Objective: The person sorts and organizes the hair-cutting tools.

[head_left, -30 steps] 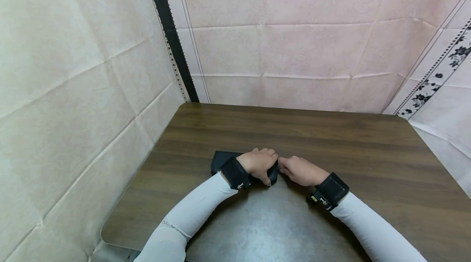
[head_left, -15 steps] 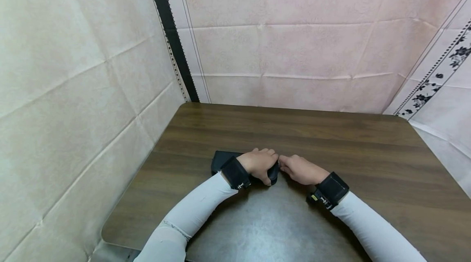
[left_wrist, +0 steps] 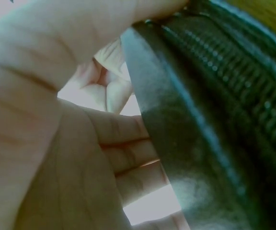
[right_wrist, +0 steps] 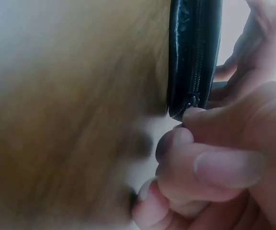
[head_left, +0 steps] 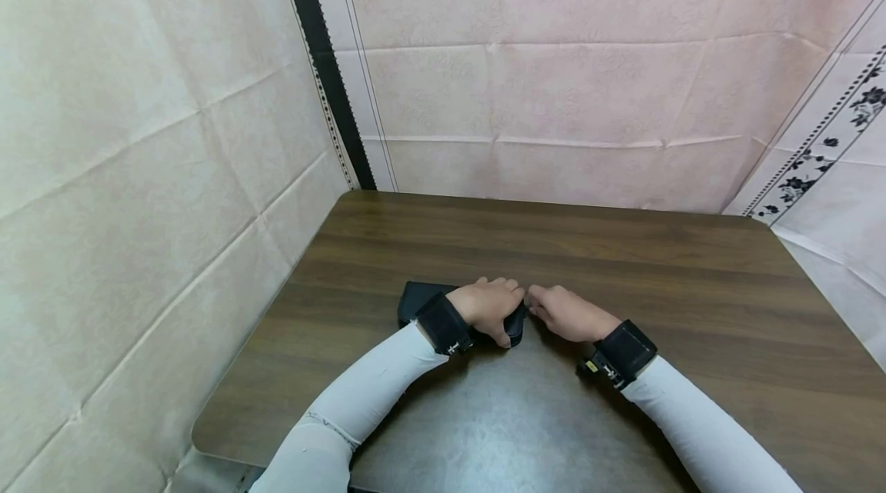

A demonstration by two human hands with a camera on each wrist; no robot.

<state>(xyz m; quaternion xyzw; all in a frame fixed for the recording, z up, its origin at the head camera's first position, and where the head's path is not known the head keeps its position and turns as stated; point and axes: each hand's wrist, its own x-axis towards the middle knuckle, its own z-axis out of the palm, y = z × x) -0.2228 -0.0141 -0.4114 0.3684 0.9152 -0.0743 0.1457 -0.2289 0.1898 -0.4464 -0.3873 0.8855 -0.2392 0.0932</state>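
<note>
A black zip case [head_left: 424, 296] with a leather-like surface lies on the table, partly hidden under my left hand and wrist. My left hand [head_left: 488, 307] grips its right end, thumb on the near side and fingers over the far side. In the left wrist view the zip's teeth [left_wrist: 229, 79] run along the case's edge. My right hand [head_left: 571, 314] is at the right end of the case. Its thumb and curled forefinger pinch the zip pull just below the slider [right_wrist: 191, 99] in the right wrist view. The pull itself is mostly covered by the fingertips.
The brown wood-grain table [head_left: 623, 247] has rounded corners and a shiny glare toward the front. Creased pale cloth [head_left: 138, 170] hangs along the left side and the back. Each wrist wears a black strap [head_left: 626, 354] with a small camera.
My right hand has shifted very slightly to the right, opening a small gap from the left fingertips. The left hand and the case stay in place.
</note>
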